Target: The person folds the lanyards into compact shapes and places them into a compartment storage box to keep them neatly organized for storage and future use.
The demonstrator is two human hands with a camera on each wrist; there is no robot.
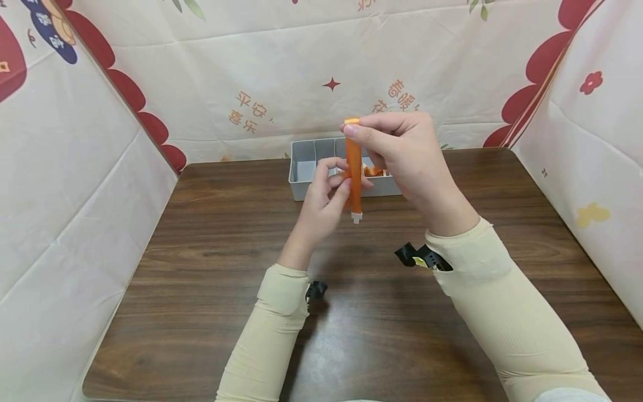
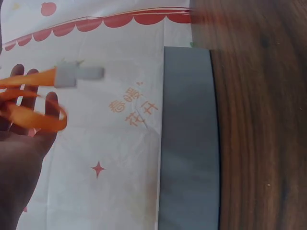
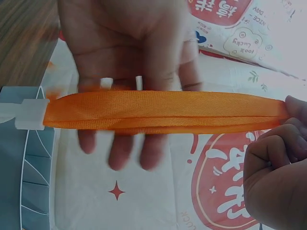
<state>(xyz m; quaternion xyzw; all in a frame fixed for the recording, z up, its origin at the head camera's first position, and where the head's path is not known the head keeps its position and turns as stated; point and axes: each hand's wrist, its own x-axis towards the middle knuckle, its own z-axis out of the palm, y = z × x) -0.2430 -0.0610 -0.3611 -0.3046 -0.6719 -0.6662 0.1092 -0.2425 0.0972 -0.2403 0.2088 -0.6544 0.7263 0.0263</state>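
Above the table, my right hand (image 1: 407, 151) pinches the top of an orange lanyard (image 1: 354, 173) between thumb and index finger. The folded strap hangs straight down, with a white plastic clip (image 1: 356, 217) at its lower end. My left hand (image 1: 326, 195) is close beside the strap at mid-height. In the right wrist view its fingers (image 3: 123, 151) extend behind the flat strap and look blurred. An orange loop (image 2: 48, 122) of the strap curves in front of the left fingers in the left wrist view.
Behind the hands, a grey divided box (image 1: 303, 190) stands at the back of the wooden table (image 1: 216, 251). More orange straps (image 1: 374, 171) lie in its right part. Printed white cloth (image 1: 321, 61) hangs at the back and both sides.
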